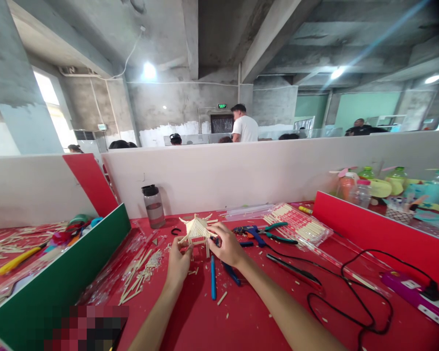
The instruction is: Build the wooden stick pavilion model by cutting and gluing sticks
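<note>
Between my hands is a small wooden-stick pavilion model [196, 228] with a pointed, ribbed roof and thin stick legs. My left hand [178, 261] grips its lower left side, thumb and fingers closed on it. On the right, my right hand [225, 246] pinches the roof's edge and corner. Below the model lie a blue-handled tool [213, 278] and dark blue plier handles [231, 274], partly covered by my right hand. Cut stick pieces [135, 282] and small scraps are heaped to the left.
A blue glue gun [255, 235] and green-handled pliers [281, 234] lie right of my hands, near bagged sticks [302, 225]. A black cord runs to a purple power strip [417, 295]. A water bottle [153, 207] stands behind; green [69, 273] and red [384, 243] dividers flank the table.
</note>
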